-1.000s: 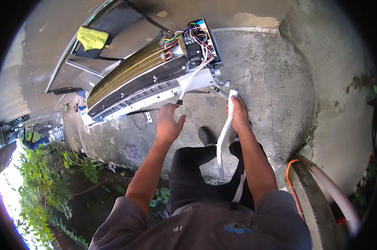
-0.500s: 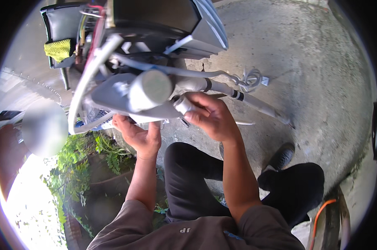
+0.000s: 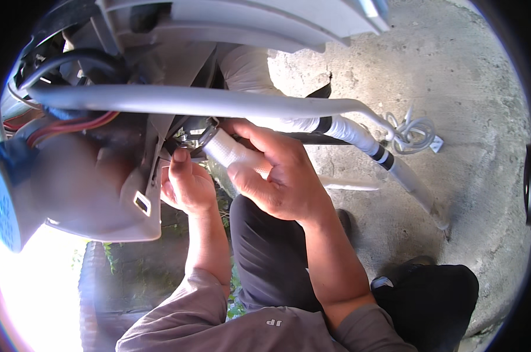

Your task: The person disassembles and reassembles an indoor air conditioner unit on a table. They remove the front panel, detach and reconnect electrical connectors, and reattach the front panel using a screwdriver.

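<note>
The right hand has its grip closed around the white hose, whose end sits at the grey housing, while the left hand pinches the fitting, apparently not yet finished.

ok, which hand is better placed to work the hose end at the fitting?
Probably the right hand: it already wraps the white ribbed hose just behind its end. The left hand sits lower, fingertips at the grey housing edge, better for steadying.
</note>
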`<move>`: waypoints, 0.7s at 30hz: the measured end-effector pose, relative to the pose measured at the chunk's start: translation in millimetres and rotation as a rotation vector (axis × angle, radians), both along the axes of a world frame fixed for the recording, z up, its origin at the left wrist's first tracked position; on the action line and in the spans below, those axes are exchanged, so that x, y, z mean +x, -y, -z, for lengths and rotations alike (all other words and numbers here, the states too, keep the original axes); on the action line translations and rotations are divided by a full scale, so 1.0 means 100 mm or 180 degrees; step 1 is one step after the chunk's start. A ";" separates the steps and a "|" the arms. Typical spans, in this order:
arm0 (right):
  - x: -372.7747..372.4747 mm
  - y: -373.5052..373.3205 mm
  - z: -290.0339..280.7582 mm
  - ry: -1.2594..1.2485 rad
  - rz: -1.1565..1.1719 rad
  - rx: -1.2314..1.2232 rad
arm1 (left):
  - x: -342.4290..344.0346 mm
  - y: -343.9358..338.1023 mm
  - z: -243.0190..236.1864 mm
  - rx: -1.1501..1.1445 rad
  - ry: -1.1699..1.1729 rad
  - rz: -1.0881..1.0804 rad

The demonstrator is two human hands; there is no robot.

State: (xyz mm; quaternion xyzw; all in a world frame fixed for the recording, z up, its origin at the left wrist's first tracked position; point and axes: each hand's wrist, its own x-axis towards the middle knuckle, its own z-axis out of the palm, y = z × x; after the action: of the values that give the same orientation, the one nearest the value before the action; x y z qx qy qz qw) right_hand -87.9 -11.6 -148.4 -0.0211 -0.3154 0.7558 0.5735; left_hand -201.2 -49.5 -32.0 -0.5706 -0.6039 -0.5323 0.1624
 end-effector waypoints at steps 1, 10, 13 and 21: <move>-0.03 0.01 -0.03 -0.0093 0.0056 0.0020 | -0.03 0.00 -0.01 0.0055 0.0258 0.0151; -0.07 -0.12 -0.22 -0.0504 0.0471 0.0295 | -0.14 0.30 -0.10 -0.0749 0.0681 0.0315; -0.07 -0.14 -0.34 -0.0445 0.0592 0.0256 | -0.18 0.32 -0.08 -0.0595 0.0554 0.0338; 0.00 -0.19 -0.36 -0.1288 -0.0883 -0.0242 | -0.10 0.11 -0.03 -0.0482 -0.0431 0.0055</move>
State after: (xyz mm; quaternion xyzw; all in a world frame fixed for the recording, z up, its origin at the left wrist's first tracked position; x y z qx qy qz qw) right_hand -88.2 7.5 -112.7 0.1527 -0.1654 0.8274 0.5145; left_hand -211.5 -60.0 -29.0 -0.6211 -0.6251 -0.4467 0.1546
